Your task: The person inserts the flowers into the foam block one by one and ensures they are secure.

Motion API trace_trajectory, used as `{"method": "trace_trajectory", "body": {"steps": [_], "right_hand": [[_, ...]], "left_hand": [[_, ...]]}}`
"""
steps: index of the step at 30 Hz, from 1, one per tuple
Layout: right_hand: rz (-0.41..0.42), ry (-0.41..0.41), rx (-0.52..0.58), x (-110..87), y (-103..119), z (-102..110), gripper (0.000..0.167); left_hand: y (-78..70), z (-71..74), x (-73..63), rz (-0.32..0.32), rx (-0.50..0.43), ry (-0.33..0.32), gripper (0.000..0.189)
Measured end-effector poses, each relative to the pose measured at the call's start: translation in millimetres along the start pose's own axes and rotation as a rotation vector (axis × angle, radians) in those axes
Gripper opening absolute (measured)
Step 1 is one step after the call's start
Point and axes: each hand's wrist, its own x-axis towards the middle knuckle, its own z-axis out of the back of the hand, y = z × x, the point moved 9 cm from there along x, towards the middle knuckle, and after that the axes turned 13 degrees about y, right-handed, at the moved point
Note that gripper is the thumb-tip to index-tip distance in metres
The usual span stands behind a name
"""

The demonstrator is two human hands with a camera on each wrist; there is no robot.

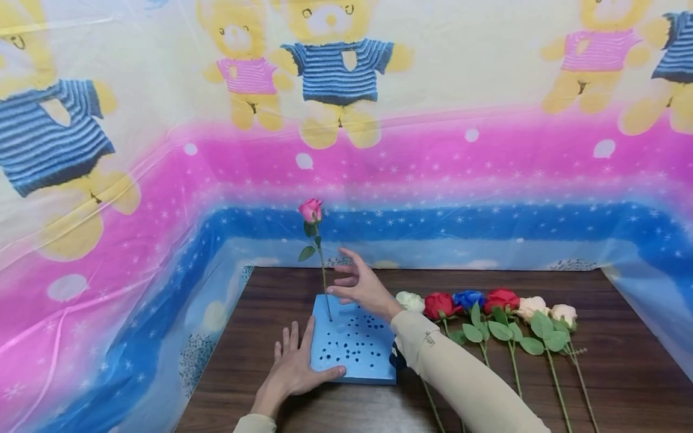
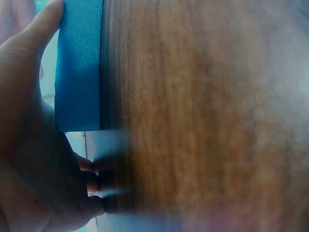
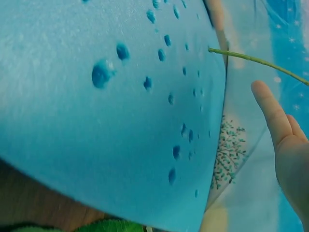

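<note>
A pink rose [image 1: 311, 210] with green leaves stands nearly upright, leaning slightly left, its stem [image 1: 325, 276] stuck into the far left part of a light blue foam block [image 1: 354, 374]. Many small holes dot the block's top. My left hand [image 1: 295, 368] lies at the block's near left corner, thumb over the front edge and fingers spread along the left side; the left wrist view shows this hand [image 2: 29, 145] against the block's side [image 2: 79, 72]. My right hand [image 1: 365, 288] hovers over the far edge, holding nothing. In the right wrist view, its fingers [image 3: 270, 113] are apart from the stem.
Right of the block several roses lie in a row on the dark wooden table [image 1: 227, 337]: white [image 1: 409, 301], red [image 1: 440, 305], blue [image 1: 468, 299], another red [image 1: 502, 300] and cream [image 1: 532, 308]. Their stems point toward me. Behind hangs a bear-printed cloth [image 1: 460, 168].
</note>
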Motion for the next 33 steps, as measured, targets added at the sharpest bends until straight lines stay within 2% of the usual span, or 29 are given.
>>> {"method": "trace_trajectory", "body": {"steps": [11,23,33], "right_hand": [[0.044,0.021,0.022,-15.7,23.8,18.9,0.097],[0.071,-0.028,-0.013,-47.3,46.0,54.3,0.095],[0.083,-0.035,-0.030,-76.8,60.1,75.0,0.089]], "left_hand": [[1.0,1.3,0.9,-0.002,-0.004,-0.005,0.139],[-0.6,0.4,-0.8,-0.021,-0.023,0.001,0.137],[-0.7,-1.1,-1.6,-0.008,-0.025,0.003,0.138]]}}
